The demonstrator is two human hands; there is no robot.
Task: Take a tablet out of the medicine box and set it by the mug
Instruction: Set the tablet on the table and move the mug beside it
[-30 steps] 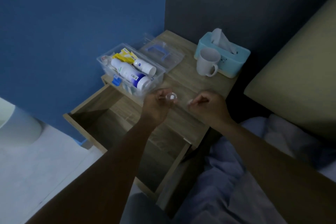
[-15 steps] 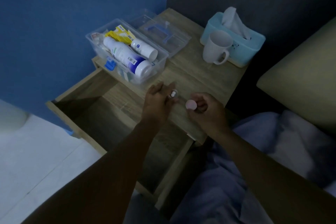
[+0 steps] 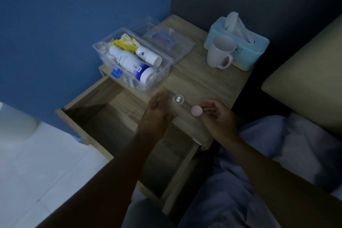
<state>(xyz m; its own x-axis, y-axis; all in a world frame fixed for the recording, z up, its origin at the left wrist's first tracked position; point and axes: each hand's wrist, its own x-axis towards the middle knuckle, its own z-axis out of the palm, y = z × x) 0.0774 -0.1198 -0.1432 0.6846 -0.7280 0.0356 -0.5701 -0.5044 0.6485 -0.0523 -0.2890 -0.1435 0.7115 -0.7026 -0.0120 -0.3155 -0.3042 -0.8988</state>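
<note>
A small clear round pill case (image 3: 178, 99) with two white tablets in it rests on the wooden nightstand (image 3: 207, 83), near its front edge. My left hand (image 3: 158, 112) lies flat and open just left of the case, not touching it. My right hand (image 3: 215, 113) pinches a pink round lid (image 3: 197, 110) to the right of the case. The clear medicine box (image 3: 133, 61) stands open at the back left, holding white bottles and a yellow packet. A white mug (image 3: 219, 51) stands at the back right.
The box's clear lid with a blue handle (image 3: 166, 40) lies behind the box. A light blue tissue box (image 3: 246, 50) sits behind the mug. The nightstand drawer (image 3: 118, 129) is pulled open below my left arm. A bed and pillow lie to the right.
My left hand set the clear case down on the nightstand and let go, then spread flat beside it. My right hand holds the pink lid away from the case.
</note>
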